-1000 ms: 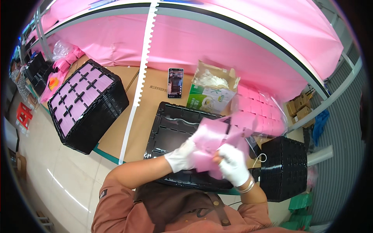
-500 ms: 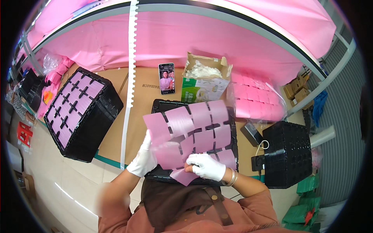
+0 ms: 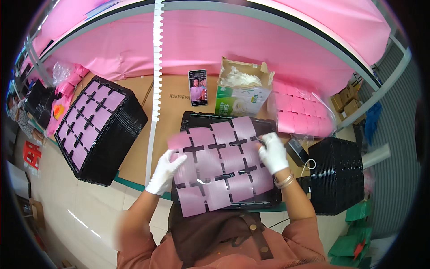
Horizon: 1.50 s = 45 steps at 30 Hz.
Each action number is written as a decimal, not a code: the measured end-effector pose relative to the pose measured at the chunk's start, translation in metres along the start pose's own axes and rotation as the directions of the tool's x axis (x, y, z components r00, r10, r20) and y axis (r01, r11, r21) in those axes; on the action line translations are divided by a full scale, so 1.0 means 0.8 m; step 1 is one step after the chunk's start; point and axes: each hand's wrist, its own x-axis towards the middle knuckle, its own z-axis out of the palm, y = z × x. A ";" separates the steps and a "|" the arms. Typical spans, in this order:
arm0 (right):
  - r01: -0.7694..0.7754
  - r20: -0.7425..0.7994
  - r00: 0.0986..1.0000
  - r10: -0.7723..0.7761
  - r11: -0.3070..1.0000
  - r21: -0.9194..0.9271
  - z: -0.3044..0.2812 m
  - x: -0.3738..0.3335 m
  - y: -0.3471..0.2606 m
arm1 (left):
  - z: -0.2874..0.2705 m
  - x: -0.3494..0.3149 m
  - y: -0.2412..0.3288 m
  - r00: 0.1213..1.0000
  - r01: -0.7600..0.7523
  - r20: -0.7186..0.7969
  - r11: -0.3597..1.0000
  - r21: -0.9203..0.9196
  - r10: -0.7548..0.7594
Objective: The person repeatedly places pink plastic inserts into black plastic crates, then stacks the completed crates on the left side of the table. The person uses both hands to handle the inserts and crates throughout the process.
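Observation:
A pink-purple sheet point(image 3: 208, 163) with rows of cross-shaped cutouts lies loosely over a black plastic tray point(image 3: 264, 199), its near left corner hanging past the tray's edge. My left hand point(image 3: 165, 172), in a white glove, is at the sheet's left edge, thumb over the surface and apart from the fingers. On the opposite side my gloved right hand point(image 3: 273, 154) has its fingertips closed at the sheet's right edge; the exact pinch is partly hidden. Black tray shows through the cutouts.
On the left stands a black tray stack point(image 3: 112, 143) topped with a similar sheet. A phone point(image 3: 198, 87), an open carton point(image 3: 242, 96) and bagged pink sheets point(image 3: 304, 110) are behind the tray. Another black stack point(image 3: 337, 177) is at right; a white notched strip point(image 3: 156, 67) crosses the left side.
The sheet, tilted and bunched in front before, is now spread flatter over the tray. My right hand has moved up and right, from the near edge to the right edge.

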 end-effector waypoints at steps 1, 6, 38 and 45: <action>-0.091 0.019 0.995 0.093 0.993 -0.077 -0.003 0.010 0.016 | -0.004 0.004 0.005 0.999 0.034 0.028 0.999 -0.008 -0.034; -0.201 0.234 0.949 0.211 0.977 -0.066 0.008 0.023 0.036 | 0.002 -0.011 0.008 1.000 -0.029 -0.004 0.991 0.132 0.030; -0.436 0.037 0.899 0.437 0.881 0.180 0.017 -0.038 0.067 | 0.042 0.032 0.001 0.962 -0.211 0.022 0.687 0.696 0.274; -0.427 0.089 0.904 0.418 0.873 0.236 0.010 -0.032 0.067 | 0.045 0.020 0.003 0.945 -0.235 0.036 0.596 0.768 0.326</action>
